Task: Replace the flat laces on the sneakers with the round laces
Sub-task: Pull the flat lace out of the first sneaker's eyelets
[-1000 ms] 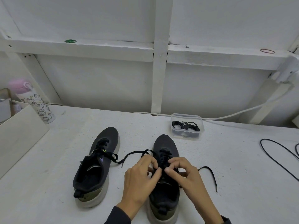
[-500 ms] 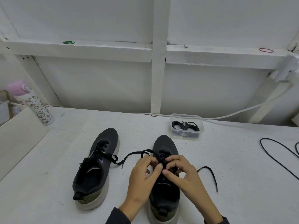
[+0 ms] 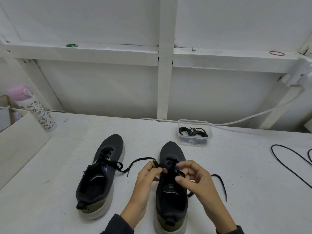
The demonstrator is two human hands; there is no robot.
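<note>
Two dark sneakers stand toes away from me on the white table. The left sneaker [image 3: 99, 174] keeps its flat black lace tied loosely. Over the right sneaker [image 3: 171, 193], my left hand [image 3: 145, 181] pinches the flat black lace [image 3: 141, 160] near the upper eyelets. My right hand [image 3: 195, 181] pinches the same lace's other side on the tongue; its free end [image 3: 221, 183] trails to the right. A clear plastic tub [image 3: 195, 132] holding coiled round black laces [image 3: 193, 132] sits behind the right sneaker.
A pink-capped patterned bottle [image 3: 35, 108] stands at the back left beside a pale board [image 3: 20, 142]. A black cable [image 3: 290, 162] loops on the table at the right. A white cable [image 3: 244, 119] runs along the back wall.
Both hands have drawn slightly apart over the right sneaker. The left hand now holds a stretch of lace out to the left.
</note>
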